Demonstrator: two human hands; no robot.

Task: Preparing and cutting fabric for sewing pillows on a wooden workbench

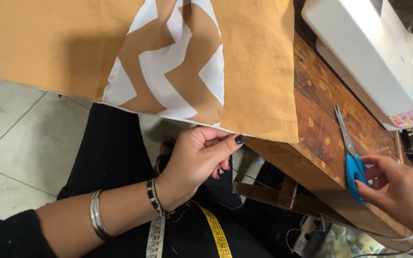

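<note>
Surface: worn brown wooden table [319,143], stained, running from 1 o'clock down to 5 o'clock.
At 12 o'clock: tan cloth with white zigzag panel [178,62], overhanging the table's edge.
At 2 o'clock: white sewing machine [374,57].
At 3 o'clock: blue-handled scissors [350,150], lying flat.

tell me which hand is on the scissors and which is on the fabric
The right hand grips the blue handles of the scissors lying on the wooden table. The left hand, with bracelets at its wrist, pinches the edge of the tan fabric.

Mustard fabric [72,43], white-tan chevron panel [173,62]; blue-handled scissors [352,162].
</note>
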